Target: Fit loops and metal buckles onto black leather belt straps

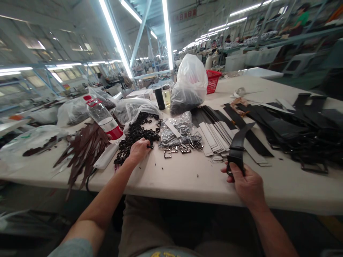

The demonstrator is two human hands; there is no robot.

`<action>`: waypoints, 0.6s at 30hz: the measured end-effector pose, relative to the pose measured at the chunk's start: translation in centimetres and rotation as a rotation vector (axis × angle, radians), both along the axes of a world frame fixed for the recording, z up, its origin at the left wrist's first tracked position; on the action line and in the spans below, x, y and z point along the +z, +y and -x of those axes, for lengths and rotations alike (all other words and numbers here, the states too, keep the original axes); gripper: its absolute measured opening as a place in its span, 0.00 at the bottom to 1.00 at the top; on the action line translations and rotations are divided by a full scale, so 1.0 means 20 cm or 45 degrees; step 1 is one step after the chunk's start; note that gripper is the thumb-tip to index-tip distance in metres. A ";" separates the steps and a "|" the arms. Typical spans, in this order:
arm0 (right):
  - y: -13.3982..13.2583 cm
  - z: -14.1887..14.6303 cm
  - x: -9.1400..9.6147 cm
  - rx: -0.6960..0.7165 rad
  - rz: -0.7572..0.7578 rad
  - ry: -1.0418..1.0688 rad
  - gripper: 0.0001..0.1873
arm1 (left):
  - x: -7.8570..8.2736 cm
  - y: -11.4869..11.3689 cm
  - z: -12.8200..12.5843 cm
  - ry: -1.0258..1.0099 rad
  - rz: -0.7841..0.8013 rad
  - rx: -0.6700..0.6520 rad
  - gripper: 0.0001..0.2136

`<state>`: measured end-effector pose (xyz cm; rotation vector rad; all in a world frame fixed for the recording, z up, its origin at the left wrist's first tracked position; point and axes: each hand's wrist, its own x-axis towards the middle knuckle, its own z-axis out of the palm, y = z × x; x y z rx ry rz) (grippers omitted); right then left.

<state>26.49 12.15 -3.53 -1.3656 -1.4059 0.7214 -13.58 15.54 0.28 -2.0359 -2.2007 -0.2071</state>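
Note:
My left hand (139, 150) is at the right edge of a heap of black belt loops (131, 137). Its fingers are pinched on a small dark piece, which looks like one of those loops. In my right hand (249, 184) is a black belt strap (238, 142), gripped at its buckle end, with the rest rising over the table. Between the hands, silvery metal buckles (174, 134) fill a clear plastic bag, and several loose ones (167, 154) lie in front of it. Strap pieces with pale undersides (214, 137) are fanned out left of the held belt.
Finished-looking black belts (292, 125) are piled at the right. Brown strips (85, 153) hang over the table's front edge at left, beside a tilted plastic bottle (103, 116). Behind stand a filled plastic bag (190, 84), a red basket (213, 81) and a black cylinder (159, 99).

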 end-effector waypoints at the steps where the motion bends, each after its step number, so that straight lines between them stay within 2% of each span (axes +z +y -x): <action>1: 0.00 0.00 0.00 0.003 -0.003 0.007 0.23 | 0.00 0.00 0.00 0.001 0.002 -0.009 0.06; 5: -0.01 0.00 0.01 0.016 0.007 0.034 0.24 | 0.00 0.00 0.01 0.000 0.017 -0.043 0.09; 9: 0.00 0.01 0.00 0.020 0.013 0.059 0.26 | 0.01 0.00 0.02 -0.021 0.016 -0.060 0.05; 13: -0.01 0.00 -0.01 0.033 0.012 0.075 0.26 | 0.03 0.01 0.02 -0.092 -0.072 -0.051 0.03; 16: -0.01 0.00 -0.01 0.072 0.027 0.095 0.26 | 0.03 0.03 0.02 -0.273 -0.140 0.028 0.07; 18: -0.01 0.00 -0.02 0.080 0.022 0.113 0.26 | 0.02 0.05 0.00 -0.538 -0.170 0.062 0.10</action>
